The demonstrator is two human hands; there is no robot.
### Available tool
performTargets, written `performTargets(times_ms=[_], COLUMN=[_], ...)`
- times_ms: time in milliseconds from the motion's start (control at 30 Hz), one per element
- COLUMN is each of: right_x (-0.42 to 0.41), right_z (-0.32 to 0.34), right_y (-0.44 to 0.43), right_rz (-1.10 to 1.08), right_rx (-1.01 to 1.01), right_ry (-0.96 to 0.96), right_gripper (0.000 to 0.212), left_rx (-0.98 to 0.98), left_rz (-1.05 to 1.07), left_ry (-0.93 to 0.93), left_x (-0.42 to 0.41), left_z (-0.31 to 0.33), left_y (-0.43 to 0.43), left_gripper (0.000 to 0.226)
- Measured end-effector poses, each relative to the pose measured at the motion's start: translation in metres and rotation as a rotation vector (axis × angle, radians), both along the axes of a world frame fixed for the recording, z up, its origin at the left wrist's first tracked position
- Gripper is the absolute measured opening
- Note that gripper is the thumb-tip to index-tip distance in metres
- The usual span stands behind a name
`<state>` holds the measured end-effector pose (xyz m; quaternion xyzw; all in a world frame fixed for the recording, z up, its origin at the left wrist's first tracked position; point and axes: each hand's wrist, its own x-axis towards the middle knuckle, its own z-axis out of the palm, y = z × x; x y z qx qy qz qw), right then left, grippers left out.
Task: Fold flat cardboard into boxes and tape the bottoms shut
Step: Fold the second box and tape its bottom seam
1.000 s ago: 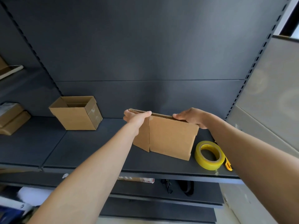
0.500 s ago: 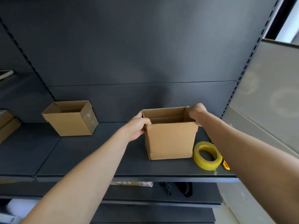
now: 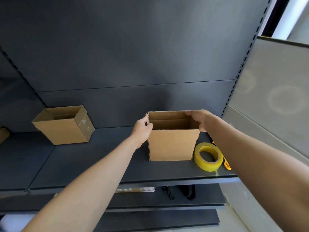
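Observation:
A brown cardboard box (image 3: 172,144) stands squared up and open at the top on the dark shelf (image 3: 100,164). My left hand (image 3: 142,129) grips its upper left corner. My right hand (image 3: 199,118) holds the upper right edge, fingers over the rim. Inner flaps show inside the opening. A yellow roll of tape (image 3: 208,156) lies just right of the box, with a yellow cutter (image 3: 226,164) partly hidden behind it and under my right forearm.
Another cardboard box (image 3: 64,125), taped on one side, lies tilted at the left of the shelf. A brown cardboard edge (image 3: 4,134) shows at the far left. A grey panel (image 3: 275,101) rises on the right. Lower shelves hold a package and dark straps.
The flat cardboard has been opened into a square box and set upright on the shelf. Both hands shifted to its top corners.

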<state>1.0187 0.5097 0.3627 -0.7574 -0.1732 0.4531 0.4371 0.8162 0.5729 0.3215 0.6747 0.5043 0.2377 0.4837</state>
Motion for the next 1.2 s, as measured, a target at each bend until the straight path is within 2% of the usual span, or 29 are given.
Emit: performTargets(times_ms=[200, 433, 567, 633, 733, 900, 1033, 1100, 1200], right_x=[0.008, 0.01, 0.01, 0.01, 0.01, 0.032, 0.042, 0.046, 0.044], right_z=[-0.003, -0.006, -0.005, -0.007, -0.003, -0.011, -0.027, -0.03, -0.035], right_y=[-0.006, -0.002, 0.005, 0.004, -0.004, -0.016, -0.03, -0.033, -0.034], right_rz=[-0.044, -0.051, -0.039, -0.028, -0.01, 0.029, 0.251, 0.265, 0.279], right_rx=[-0.003, -0.011, 0.023, 0.025, 0.054, 0.178, 0.256, 0.282, 0.27], right_ry=[-0.032, -0.013, -0.067, -0.075, 0.083, 0.301, 0.363, 0.41, 0.478], right_gripper=[0.043, 0.052, 0.055, 0.053, 0.039, 0.036, 0.043, 0.046, 0.05], left_rx=[-0.014, -0.201, -0.141, -0.16, -0.283, -0.384, -0.413, -0.441, -0.493], left_rz=[-0.036, -0.016, -0.129, -0.125, -0.137, -0.165, -0.199, -0.193, -0.172], left_ry=[-0.062, -0.222, -0.092, -0.095, -0.164, -0.175, -0.126, -0.131, -0.138], left_x=[0.005, -0.001, 0.004, 0.006, 0.0, -0.006, 0.001, 0.005, 0.007], left_z=[-0.004, 0.0, 0.005, 0.006, 0.002, 0.002, 0.001, 0.001, -0.004], left_y=[-0.006, -0.013, -0.007, -0.008, -0.007, 0.001, 0.003, 0.005, 0.004], left_gripper=[0.055, 0.046, 0.04, 0.039, 0.04, 0.05, 0.058, 0.065, 0.088])
